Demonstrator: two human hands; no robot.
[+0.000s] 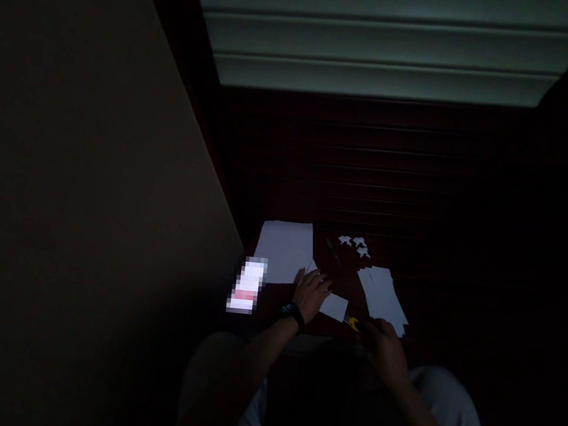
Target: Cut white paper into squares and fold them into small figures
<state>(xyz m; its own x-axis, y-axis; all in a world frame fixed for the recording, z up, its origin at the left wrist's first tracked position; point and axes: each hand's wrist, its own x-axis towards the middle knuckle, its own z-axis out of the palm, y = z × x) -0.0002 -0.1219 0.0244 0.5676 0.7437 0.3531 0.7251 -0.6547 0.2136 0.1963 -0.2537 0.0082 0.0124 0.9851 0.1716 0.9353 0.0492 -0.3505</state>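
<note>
My left hand [311,294], with a dark watch [290,311] on its wrist, lies flat with fingers apart over the left part of a small white paper piece [334,307]. My right hand [385,349] is closed around a yellow utility knife [354,324]. The knife's tip is at the lower right corner of the paper piece; in this dim light I cannot tell whether the blade cuts into it. A larger stack of white paper [285,252] lies just beyond my left hand, its lower right corner partly hidden by the fingers.
Several overlapping white sheets [385,296] lie at the table's right. Behind them are three small paper cutouts [360,242] and a thin pen-like item [332,250]. A lit, pixelated phone-like screen [247,284] is at the left edge. A wall [118,157] rises on the left.
</note>
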